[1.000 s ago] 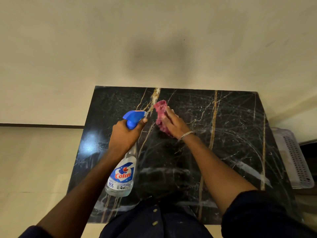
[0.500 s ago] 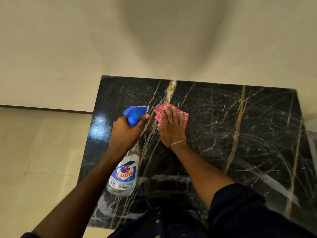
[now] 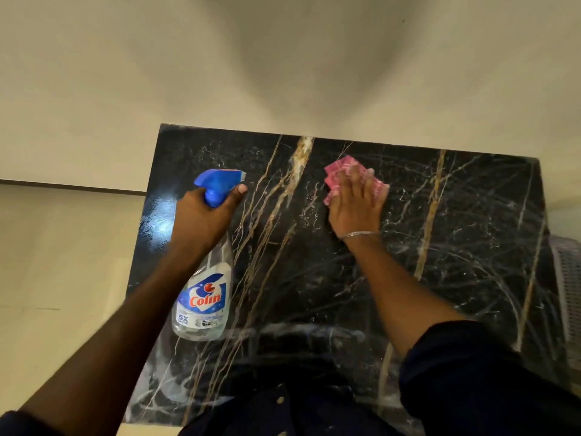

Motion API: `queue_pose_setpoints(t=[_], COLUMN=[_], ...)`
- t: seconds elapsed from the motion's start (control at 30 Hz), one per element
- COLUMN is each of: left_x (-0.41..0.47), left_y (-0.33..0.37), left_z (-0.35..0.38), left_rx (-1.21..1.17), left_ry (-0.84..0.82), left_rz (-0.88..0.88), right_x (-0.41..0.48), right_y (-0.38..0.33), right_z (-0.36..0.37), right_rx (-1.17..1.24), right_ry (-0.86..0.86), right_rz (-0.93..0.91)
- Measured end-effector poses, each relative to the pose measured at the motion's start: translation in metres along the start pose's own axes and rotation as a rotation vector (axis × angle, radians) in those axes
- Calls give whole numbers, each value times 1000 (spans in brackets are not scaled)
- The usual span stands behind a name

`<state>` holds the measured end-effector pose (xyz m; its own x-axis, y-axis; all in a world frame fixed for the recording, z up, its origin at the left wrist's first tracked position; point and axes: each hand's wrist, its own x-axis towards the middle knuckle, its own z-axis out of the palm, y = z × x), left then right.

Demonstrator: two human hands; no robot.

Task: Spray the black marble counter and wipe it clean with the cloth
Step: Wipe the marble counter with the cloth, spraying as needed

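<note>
The black marble counter (image 3: 456, 247) with gold and white veins fills the lower middle of the view. My left hand (image 3: 201, 218) grips the neck of a clear Colin spray bottle (image 3: 204, 297) with a blue trigger head, held above the counter's left part. My right hand (image 3: 355, 206) lies flat with straight fingers on a pink cloth (image 3: 338, 171), pressing it onto the counter near the far edge, right of a wide gold vein. Most of the cloth is hidden under the hand.
A plain cream wall (image 3: 283, 58) rises behind the counter's far edge. Pale floor (image 3: 63, 262) lies to the left of the counter. A white perforated basket (image 3: 569, 294) stands beside the counter's right edge. My dark shirt shows at the bottom.
My right hand has slid the pink cloth to the right across the counter, away from the bottle. My left hand keeps the same hold on the spray bottle.
</note>
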<state>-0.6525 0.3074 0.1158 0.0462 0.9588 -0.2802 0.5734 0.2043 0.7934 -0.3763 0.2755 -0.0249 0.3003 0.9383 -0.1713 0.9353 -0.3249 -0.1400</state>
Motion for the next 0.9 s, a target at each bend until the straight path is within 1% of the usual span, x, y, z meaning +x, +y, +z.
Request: queue_pose_setpoints(t=[0.07,0.13,0.2,0.23,0.4,0.47,0.53,0.57,0.6,0.63,0.7,0.77,0.87,0.9], left_x=[0,0,0,0,-1,1,2,2,2,1,1,0,-4,-5], left_y=[4,4,3,2,4,5,5,5,6,6,6,5,-1,-4], left_z=[5,8,10,11,11,9,7,6,5,5,5,4,-1,-2], left_rx=[-4,-9,-14,-13,6,17,18,27,39,51,59,44,24,17], left_ry=[-11,-22,-30,-33,-32,-30,-47,-58,-68,-74,-76,-74,-45,-36], left_rz=[12,10,2,-3,-21,-27,-22,-10,6,20,35,30,15,7], right_x=[6,9,10,11,9,15,22,25,28,30,33,37,46,49], right_y=[19,9,-16,-32,-123,-127,-105,-90,-73,-54,-18,-2,-31,-47], right_z=[-6,-5,-2,-2,9,8,5,3,1,-1,-6,-11,-13,-13], right_rx=[12,39,75,87,77,54,-9,-21,-15,-4,22,57,154,183], right_ry=[23,26,8,-5,-78,-107,-125,-121,-98,-65,-26,-13,-35,-58], right_rz=[137,237,255,217,-103,-197,-313,-335,-309,-244,-83,78,334,363])
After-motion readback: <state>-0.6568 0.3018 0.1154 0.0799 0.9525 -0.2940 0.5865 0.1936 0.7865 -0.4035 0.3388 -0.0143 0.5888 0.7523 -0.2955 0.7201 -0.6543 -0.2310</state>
